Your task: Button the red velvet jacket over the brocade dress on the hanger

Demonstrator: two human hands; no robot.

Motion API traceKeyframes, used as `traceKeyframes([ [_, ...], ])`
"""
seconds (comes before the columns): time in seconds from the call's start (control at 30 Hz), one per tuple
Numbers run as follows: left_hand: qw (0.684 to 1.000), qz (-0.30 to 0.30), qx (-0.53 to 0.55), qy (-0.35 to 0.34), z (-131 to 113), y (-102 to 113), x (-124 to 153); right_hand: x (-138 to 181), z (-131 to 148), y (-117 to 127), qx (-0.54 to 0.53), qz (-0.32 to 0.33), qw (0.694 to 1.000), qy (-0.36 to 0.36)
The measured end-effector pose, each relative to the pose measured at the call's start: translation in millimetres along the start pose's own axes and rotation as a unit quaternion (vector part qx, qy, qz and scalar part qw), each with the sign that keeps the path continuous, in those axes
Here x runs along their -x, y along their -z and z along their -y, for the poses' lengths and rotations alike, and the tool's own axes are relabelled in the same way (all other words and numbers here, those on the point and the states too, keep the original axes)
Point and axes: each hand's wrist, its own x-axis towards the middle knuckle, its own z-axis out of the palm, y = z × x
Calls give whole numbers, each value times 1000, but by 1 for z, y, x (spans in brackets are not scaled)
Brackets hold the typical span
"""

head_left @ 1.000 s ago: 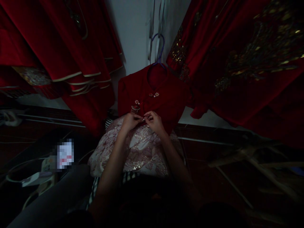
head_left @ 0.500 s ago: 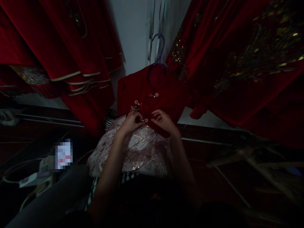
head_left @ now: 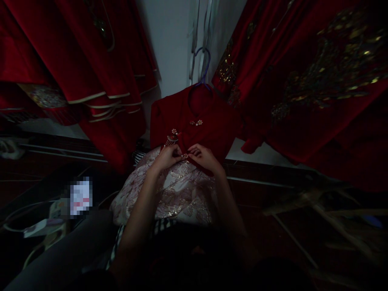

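Observation:
A red jacket (head_left: 209, 133) hangs on a purple hanger (head_left: 206, 68), its lower part lying over pale floral brocade cloth (head_left: 178, 194). Beaded flower fasteners run down its front, one near the neck (head_left: 196, 123). A tasselled ornament (head_left: 171, 139) sits above my left hand (head_left: 169, 157). That hand's thumb and fingers are closed on the left end of the lowest beaded fastener (head_left: 184, 156). From the other side my right hand (head_left: 204, 157) pinches at the right end of the same fastener. The fingertips hide part of it.
Red garments with cream edging (head_left: 100, 81) hang on the left. More red garments with gold sequins (head_left: 330, 72) hang on the right. Behind is a pale cabinet door (head_left: 174, 44) with long handles. Dark wooden pieces (head_left: 315, 206) lie at the right.
My right hand has moved left and closed in on the lowest fastener, nearer to my left hand. The left hand keeps its grip in about the same place.

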Motion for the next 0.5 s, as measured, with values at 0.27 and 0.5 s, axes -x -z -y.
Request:
traceKeyframes([
  [0.27,1000,-17,-4,-12,0,-3,-3,-4,-17,-15,27,10,1000,7],
  [0.5,996,-61,-44,-52,-7,2,-3,-6,-18,-20,-12,-6,1000,-18],
])
